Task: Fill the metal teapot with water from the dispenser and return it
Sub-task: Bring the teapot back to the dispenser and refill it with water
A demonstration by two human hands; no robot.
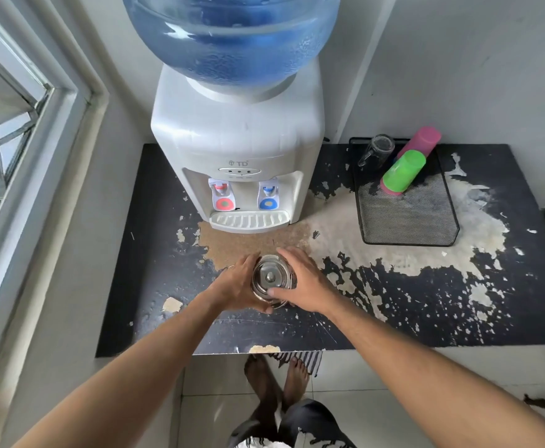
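**A:** So where are we? The teapot (272, 279) sits low in the middle of the frame, on the peeling black table (426, 302), a little way in front of the dispenser (237, 150) and its drip tray (249, 220). The lid with its knob is on.

**B:** Yep, and we've got both hands on it. Our left hand (237, 284) wraps the left side of the body with the fingers curled round it, and our right hand (303, 282) cups the right side, thumb lying across the near edge of the lid. Can't tell whether a handle or spout is under our palms, they're hidden.

**A:** How do we think it handles?

**B:** Shiny polished metal, so stiff and not fragile, but probably slick, worse if it's wet. It looks small and thin-walled, so we'd guess light when empty and noticeably heavier full. The lid looks loose-fit and could slide off if we tilt.

**A:** So grip the body low with both hands, or the handle once we find it, with a thumb on the lid. The blue tap (268, 197) sits to the right, the red tap (222, 195) to the left.
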